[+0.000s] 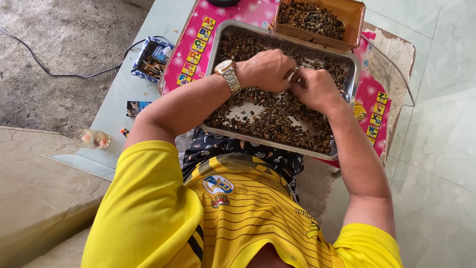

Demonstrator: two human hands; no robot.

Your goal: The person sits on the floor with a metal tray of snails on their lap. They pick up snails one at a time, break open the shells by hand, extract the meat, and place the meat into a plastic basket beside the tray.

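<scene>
Steel tray (214, 59), left hand (267, 69), right hand (316, 89) meeting over shells (277, 124).

Yellow striped shirt (238, 218), silver tray (218, 44), pink heart-patterned board (198, 20)

Your yellow short-sleeved jersey (233, 218) with dark pinstripes and crest, patterned dark shorts (238, 151), gold-and-silver wristwatch (228, 74) at 11 o'clock.
</scene>
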